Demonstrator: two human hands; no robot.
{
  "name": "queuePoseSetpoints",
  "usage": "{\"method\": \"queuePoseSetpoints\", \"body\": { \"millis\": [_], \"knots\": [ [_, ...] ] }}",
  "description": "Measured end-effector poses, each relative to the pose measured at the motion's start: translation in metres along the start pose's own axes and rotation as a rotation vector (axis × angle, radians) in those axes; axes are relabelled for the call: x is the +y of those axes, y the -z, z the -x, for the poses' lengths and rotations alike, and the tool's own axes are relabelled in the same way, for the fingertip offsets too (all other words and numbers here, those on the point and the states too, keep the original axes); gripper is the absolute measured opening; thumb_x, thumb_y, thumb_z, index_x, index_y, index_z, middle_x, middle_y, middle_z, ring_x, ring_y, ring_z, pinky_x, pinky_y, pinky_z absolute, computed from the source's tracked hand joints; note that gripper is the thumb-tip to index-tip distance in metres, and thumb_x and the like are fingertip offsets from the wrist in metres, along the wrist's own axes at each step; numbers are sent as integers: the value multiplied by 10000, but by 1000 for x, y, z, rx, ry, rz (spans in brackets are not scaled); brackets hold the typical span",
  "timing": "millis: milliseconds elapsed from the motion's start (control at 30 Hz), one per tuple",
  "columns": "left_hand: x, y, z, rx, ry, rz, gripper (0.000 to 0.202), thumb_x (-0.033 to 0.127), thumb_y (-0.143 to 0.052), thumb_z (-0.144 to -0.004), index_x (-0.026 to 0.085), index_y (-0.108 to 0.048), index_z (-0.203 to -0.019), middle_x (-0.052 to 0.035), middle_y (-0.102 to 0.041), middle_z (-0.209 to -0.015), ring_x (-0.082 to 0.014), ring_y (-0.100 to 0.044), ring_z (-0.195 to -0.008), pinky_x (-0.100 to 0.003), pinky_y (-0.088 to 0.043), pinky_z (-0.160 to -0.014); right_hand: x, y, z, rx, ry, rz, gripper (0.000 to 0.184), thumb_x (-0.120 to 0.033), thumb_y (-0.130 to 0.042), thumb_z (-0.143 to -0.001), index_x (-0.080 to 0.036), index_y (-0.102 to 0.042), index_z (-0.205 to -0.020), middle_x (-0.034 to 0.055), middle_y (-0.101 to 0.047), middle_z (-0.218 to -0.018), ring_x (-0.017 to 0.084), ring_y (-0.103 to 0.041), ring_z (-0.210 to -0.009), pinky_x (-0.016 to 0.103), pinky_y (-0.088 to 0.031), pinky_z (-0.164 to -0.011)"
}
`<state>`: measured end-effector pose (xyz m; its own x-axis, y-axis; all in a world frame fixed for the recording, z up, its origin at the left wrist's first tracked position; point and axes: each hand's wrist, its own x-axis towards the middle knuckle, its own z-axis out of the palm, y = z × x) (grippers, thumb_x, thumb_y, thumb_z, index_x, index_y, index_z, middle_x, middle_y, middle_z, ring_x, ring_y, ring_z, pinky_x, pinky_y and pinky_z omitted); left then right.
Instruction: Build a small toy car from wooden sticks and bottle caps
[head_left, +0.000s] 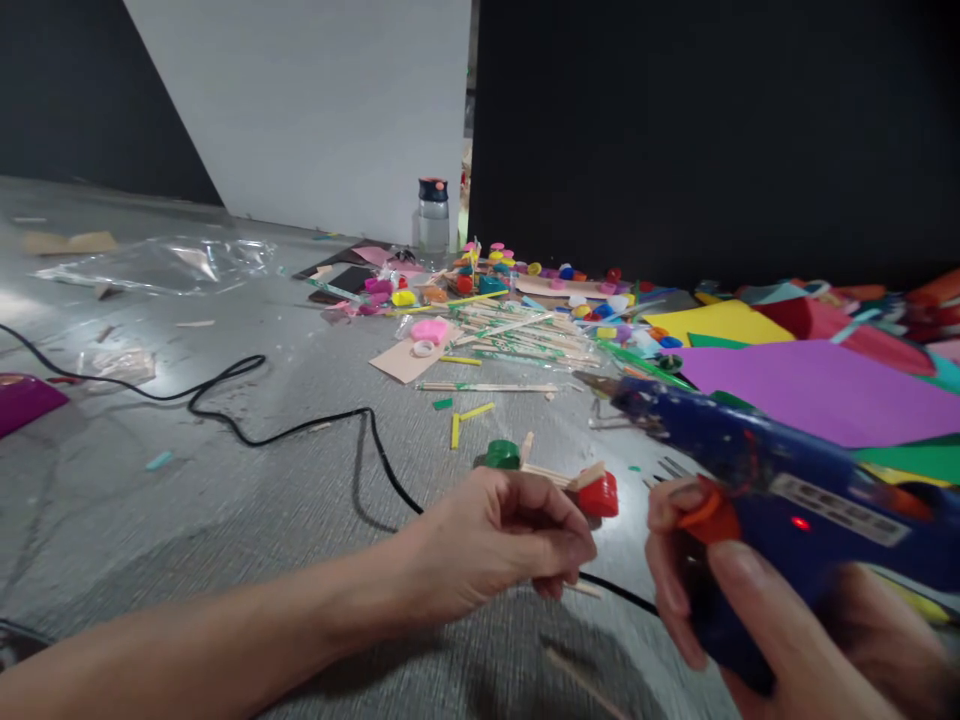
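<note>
My left hand [517, 535] is closed in a pinch at a small piece made of wooden sticks [551, 475]. A green bottle cap [502, 455] shows at the piece's left end and a red bottle cap [600, 495] at its right. My fingers hide part of the sticks. My right hand [720, 580] is wrapped round the handle of a blue hot glue gun [750, 460], with fingers at its orange trigger [709, 515]. A red light glows on the gun's side. Its nozzle [596, 382] points left, above and beyond the red cap, apart from the piece.
A black cord [300, 435] winds across the grey table and passes under my left hand. Farther back lie wooden sticks [525, 335], many coloured caps and a water bottle [433, 215]. Coloured sheets [825, 385] lie right, a clear plastic bag [165, 265] left.
</note>
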<state>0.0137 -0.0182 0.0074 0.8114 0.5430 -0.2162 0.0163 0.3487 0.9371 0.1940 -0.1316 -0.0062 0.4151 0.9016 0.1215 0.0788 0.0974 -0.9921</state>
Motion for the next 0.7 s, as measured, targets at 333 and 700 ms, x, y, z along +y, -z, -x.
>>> {"method": "queuePoseSetpoints", "body": {
  "millis": [333,700],
  "knots": [
    [-3,4,12,-2,-910,-1207,102,173,-578,-1003,145,-665,-959,-13,-680,-814,-123,-605,-705,-243,-452,-645,-12,-14,-8,-24,86,-18,94,-339,-678,-1005,-254,-713,-983,-7,-617,-764,136,-535,-619,243,-447,-512],
    [4,-1,10,156,-1157,-1255,114,213,-613,-984,243,-711,-934,24,-751,-870,-132,-725,-799,-241,-534,-741,-7,-15,-23,-115,236,-74,76,-146,-671,-948,-184,-684,-884,-7,-642,-733,119,-536,-525,279,-397,-464]
  ]
}}
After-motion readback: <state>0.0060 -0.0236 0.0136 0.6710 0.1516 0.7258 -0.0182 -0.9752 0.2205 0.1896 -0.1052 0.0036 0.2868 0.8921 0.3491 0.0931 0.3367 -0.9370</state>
